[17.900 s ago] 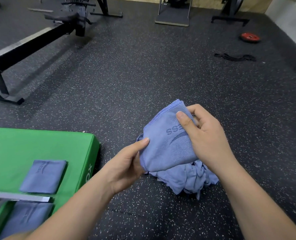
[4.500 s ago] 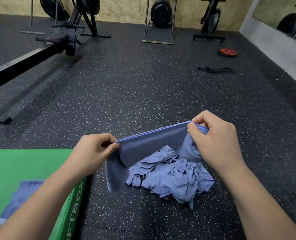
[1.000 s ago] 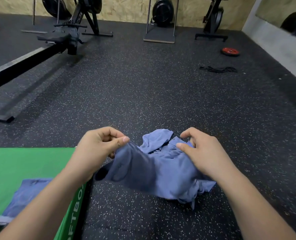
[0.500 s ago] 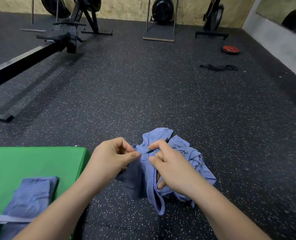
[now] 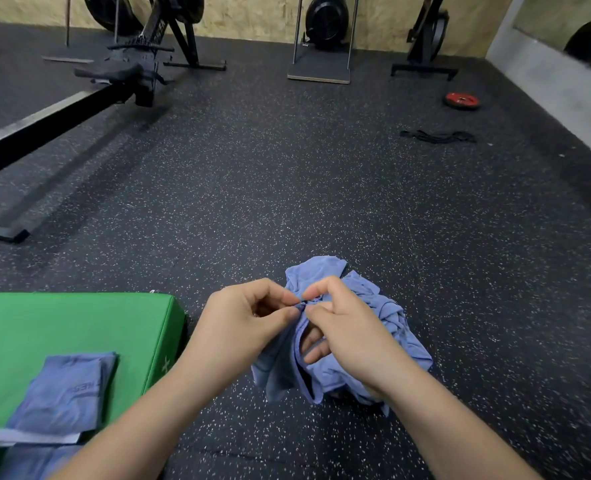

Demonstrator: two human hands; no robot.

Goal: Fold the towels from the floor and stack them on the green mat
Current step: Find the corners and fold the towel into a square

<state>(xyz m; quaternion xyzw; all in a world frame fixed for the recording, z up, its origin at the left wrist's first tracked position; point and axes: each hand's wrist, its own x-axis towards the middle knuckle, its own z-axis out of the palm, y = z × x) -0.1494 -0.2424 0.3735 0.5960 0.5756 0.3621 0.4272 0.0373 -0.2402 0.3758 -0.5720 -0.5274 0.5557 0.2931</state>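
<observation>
I hold a blue towel (image 5: 282,367) doubled over in the air above the floor. My left hand (image 5: 242,322) and my right hand (image 5: 349,329) pinch its top edge together, fingertips almost touching, and the cloth hangs below them. Behind it a crumpled pile of blue towels (image 5: 373,306) lies on the dark speckled floor. The green mat (image 5: 62,327) sits low at the left. A folded blue towel (image 5: 62,393) lies on it, and another folded towel (image 5: 27,462) shows at the bottom left edge.
A black rowing machine (image 5: 62,109) stretches across the upper left. More exercise machines (image 5: 321,36) stand along the far wall. A red weight plate (image 5: 462,100) and a black strap (image 5: 437,136) lie on the floor at the upper right.
Over the last second my hands came together, bringing the two ends of the stretched towel to meet. The towel now hangs doubled below my fingers.
</observation>
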